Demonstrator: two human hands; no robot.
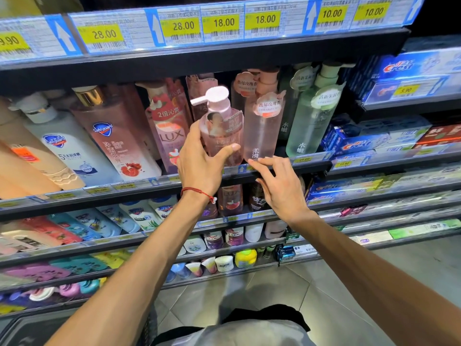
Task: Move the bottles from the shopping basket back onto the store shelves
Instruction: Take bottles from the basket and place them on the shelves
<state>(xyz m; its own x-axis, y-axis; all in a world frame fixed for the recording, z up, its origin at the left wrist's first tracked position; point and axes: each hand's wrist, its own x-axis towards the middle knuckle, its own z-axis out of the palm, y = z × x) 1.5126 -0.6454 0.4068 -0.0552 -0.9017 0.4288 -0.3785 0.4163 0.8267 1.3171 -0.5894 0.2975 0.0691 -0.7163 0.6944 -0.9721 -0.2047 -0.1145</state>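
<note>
Shelving: my left hand point(199, 168) grips the pump bottle point(224, 136). My right hand point(282, 193), fingers spread loose, reaches the tall bottle point(262, 131) at its three o'clock; next, seat mine upright

Retail shop, toiletries aisle. Tiered shelves point(174, 63) packed with body-wash bottles point(117, 143) and toothpaste boxes point(411, 67). Yellow barcoded price tags point(183, 26) on the edges.

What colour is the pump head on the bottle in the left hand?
Pale pink; the pump tops the bottle. Head view.
</note>
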